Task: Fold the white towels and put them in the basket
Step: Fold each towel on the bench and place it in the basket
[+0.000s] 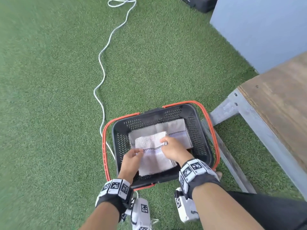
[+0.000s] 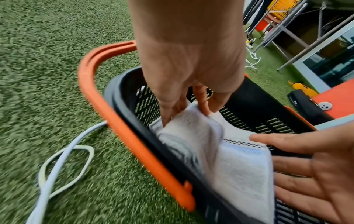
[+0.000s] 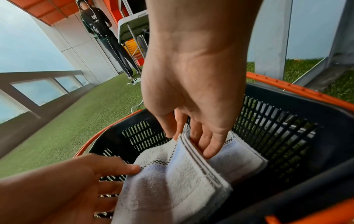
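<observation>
A black mesh basket (image 1: 169, 111) with orange handles stands on green turf. Inside it I hold a folded white towel (image 1: 152, 159) with a checkered stripe, tilted, its near end up by the rim. My left hand (image 1: 137, 153) pinches its left edge, thumb on top and fingers beneath (image 2: 184, 116). My right hand (image 1: 164, 141) grips the right edge the same way (image 3: 191, 141). Another folded white towel (image 1: 174, 128) lies flat on the basket floor below, also seen in the right wrist view (image 3: 239, 160).
A white cable (image 1: 103, 63) snakes over the turf to the basket's left side. A wooden-topped table on a grey metal frame (image 1: 274, 105) stands close on the right. A black case (image 1: 199, 2) sits far back. Another person (image 3: 103, 30) stands in the distance.
</observation>
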The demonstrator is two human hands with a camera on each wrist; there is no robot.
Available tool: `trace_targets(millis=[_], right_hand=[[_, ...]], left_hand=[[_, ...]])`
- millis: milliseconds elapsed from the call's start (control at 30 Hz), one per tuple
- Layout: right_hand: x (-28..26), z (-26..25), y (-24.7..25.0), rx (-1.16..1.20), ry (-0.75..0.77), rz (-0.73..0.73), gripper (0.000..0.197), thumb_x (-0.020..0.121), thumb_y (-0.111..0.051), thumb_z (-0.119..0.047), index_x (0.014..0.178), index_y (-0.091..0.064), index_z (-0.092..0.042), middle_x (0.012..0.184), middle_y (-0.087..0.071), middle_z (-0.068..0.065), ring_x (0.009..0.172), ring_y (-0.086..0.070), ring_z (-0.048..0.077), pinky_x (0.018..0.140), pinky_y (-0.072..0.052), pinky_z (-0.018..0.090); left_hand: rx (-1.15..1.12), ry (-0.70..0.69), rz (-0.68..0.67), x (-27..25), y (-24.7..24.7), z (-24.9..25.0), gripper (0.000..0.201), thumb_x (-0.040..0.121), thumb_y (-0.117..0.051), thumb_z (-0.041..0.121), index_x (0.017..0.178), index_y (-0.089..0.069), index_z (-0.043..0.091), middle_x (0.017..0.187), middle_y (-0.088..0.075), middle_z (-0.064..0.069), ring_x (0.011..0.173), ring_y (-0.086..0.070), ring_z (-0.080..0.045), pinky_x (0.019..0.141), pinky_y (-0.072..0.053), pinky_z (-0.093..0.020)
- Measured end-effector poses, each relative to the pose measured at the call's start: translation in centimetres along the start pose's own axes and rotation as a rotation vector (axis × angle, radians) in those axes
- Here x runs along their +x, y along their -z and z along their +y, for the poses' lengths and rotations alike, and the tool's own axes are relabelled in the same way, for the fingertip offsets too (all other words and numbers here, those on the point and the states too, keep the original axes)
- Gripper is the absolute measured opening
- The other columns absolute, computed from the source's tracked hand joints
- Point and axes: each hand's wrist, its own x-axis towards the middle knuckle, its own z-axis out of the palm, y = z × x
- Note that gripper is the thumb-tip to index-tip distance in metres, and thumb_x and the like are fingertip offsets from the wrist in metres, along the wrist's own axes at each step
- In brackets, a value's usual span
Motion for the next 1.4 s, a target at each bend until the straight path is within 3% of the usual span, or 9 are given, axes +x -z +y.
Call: trace_targets(millis=[100,233,333,400,533,667,1033,1233,1400], right_hand=[[1.4,-0.6,-0.1,-0.015,0.022,0.001,0.046,0.097,-0.041,-0.008,0.141,-0.049,-0.019,0.137,-0.057,0.008,0.09,-0.056,0.018,0.072,-0.042,0.027],[3.3,-1.2,-0.4,0.001,0.056,-0.039,0.054,0.097,-0.041,-0.008,0.149,-0.04,-0.023,0.143,-0.054,0.008,0.062,-0.036,0.0,0.054,-0.028,0.017],[3.5,-1.2,-0.6,-0.027,0.05,-0.1,0.061,0.1,-0.041,-0.012,0.157,-0.025,-0.025,0.161,-0.031,0.005,0.099,-0.06,0.009,0.073,-0.041,0.02],[3.2,-1.0,-0.6,-0.048,0.019,-0.123,0.061,0.101,-0.041,-0.015,0.158,-0.023,-0.024,0.163,-0.027,0.003,0.126,-0.054,0.019,0.089,-0.042,0.026],[2.5,-0.5,-0.5,0.013,0.012,-0.109,0.06,0.099,-0.041,-0.013,0.156,-0.026,-0.024,0.156,-0.037,0.003,0.093,-0.06,0.012,0.076,-0.047,0.024],[1.3,-0.3,-0.4,0.014,0.037,-0.092,0.056,0.101,-0.042,-0.013,0.155,-0.03,-0.017,0.16,-0.033,0.004,0.138,-0.043,0.021,0.1,-0.033,0.025],[0.5,1.6,-1.3,-0.056,0.028,-0.088,0.043,0.103,-0.044,-0.021,0.145,-0.045,-0.01,0.151,-0.044,0.008,0.129,-0.05,0.023,0.105,-0.037,0.031],[1.3,1.4,-1.0,-0.035,-0.009,-0.08,0.042,0.101,-0.044,-0.022,0.142,-0.047,-0.013,0.146,-0.05,0.007,0.127,-0.052,0.023,0.106,-0.039,0.033],[0.7,0.0,-0.8,-0.016,0.0,-0.079,0.044,0.101,-0.044,-0.025,0.145,-0.045,-0.015,0.148,-0.048,0.007,0.129,-0.05,0.024,0.106,-0.038,0.034]], left_hand=[[0.025,-0.02,0.036,1.8,0.1,0.6,0.016,0.098,-0.056,0.017,0.107,-0.069,0.016,0.101,-0.065,0.005,0.088,-0.056,-0.006,0.072,-0.043,-0.024],[-0.014,0.016,0.119,4.1,0.2,0.5,0.022,0.098,-0.055,0.016,0.115,-0.069,0.016,0.115,-0.066,0.003,0.098,-0.058,-0.007,0.085,-0.044,-0.027],[0.021,0.056,0.123,4.8,0.2,-0.1,0.037,0.098,-0.053,0.015,0.134,-0.06,0.009,0.131,-0.06,-0.005,0.118,-0.054,-0.019,0.103,-0.041,-0.032],[0.069,0.057,0.097,5.0,0.2,-0.6,0.046,0.097,-0.053,0.015,0.143,-0.052,0.008,0.143,-0.054,-0.009,0.13,-0.049,-0.024,0.107,-0.038,-0.034],[0.104,0.05,0.045,5.2,0.3,-0.9,0.052,0.099,-0.053,0.015,0.149,-0.043,0.009,0.152,-0.045,-0.01,0.139,-0.042,-0.026,0.11,-0.034,-0.036],[0.135,0.081,-0.015,5.6,0.5,-0.9,0.056,0.099,-0.055,0.02,0.152,-0.038,0.009,0.155,-0.041,-0.011,0.141,-0.039,-0.028,0.116,-0.032,-0.041],[0.348,0.113,-0.025,8.2,0.1,0.2,0.059,0.097,-0.055,0.017,0.153,-0.037,0.014,0.155,-0.04,-0.012,0.138,-0.043,-0.031,0.113,-0.037,-0.037],[0.437,0.112,-0.01,8.7,-0.7,0.4,0.062,0.095,-0.057,0.012,0.151,-0.033,0.003,0.153,-0.039,-0.018,0.139,-0.041,-0.034,0.114,-0.037,-0.039],[0.41,0.097,-0.077,7.2,-0.4,0.5,0.07,0.098,-0.054,0.011,0.157,-0.017,0.007,0.166,-0.012,-0.006,0.151,-0.022,-0.026,0.122,-0.024,-0.04]])
